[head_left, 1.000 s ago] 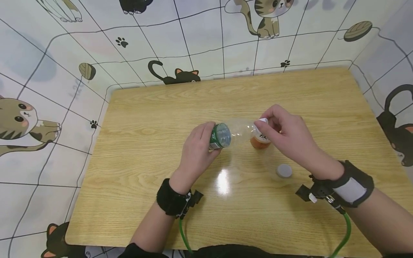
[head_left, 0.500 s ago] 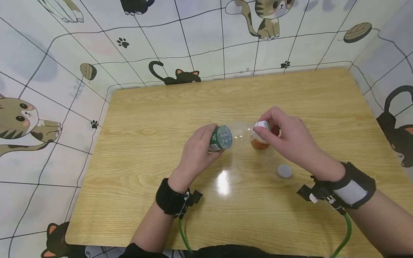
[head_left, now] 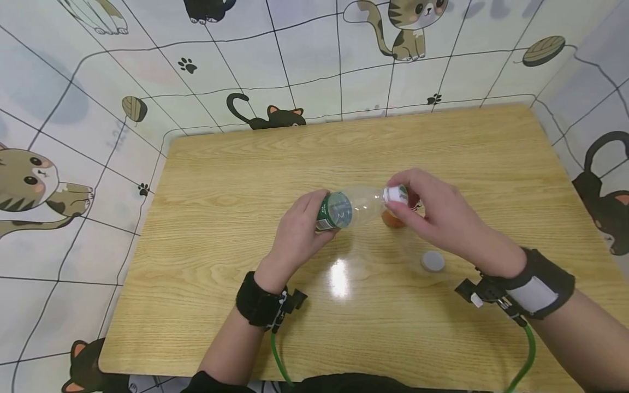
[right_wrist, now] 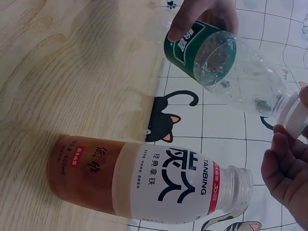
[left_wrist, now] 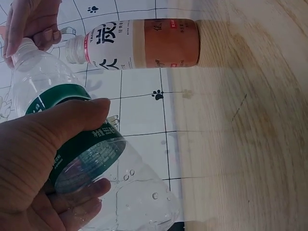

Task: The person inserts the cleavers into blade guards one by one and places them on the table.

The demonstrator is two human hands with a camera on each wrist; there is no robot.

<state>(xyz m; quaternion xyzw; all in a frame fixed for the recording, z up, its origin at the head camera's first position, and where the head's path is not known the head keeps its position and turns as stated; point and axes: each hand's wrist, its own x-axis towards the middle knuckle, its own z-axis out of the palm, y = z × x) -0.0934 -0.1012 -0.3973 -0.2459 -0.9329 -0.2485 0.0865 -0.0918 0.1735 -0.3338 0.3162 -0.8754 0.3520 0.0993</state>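
My left hand (head_left: 298, 232) grips a clear plastic bottle (head_left: 362, 207) around its green label (left_wrist: 72, 139). The bottle is tilted, with its neck toward my right hand (head_left: 439, 215). At that neck, my right fingers and thumb pinch a white cap (head_left: 396, 194) with green print. Whether the cap is seated on the neck or loose, I cannot tell. Behind it, largely hidden in the head view, a latte bottle (right_wrist: 144, 180) with a white and brown label stands upright on the table. Its mouth (right_wrist: 240, 187) has no cap.
A pale loose cap (head_left: 433, 261) lies on the wooden table (head_left: 221, 273), nearer to me than the latte bottle. Cat-patterned walls (head_left: 314, 65) rise along the back and sides. Green cables (head_left: 526, 357) trail from both wrist straps.
My right hand has shifted slightly toward me and to the left, and the white cap has come into fuller view. The left hand and clear bottle have barely moved.
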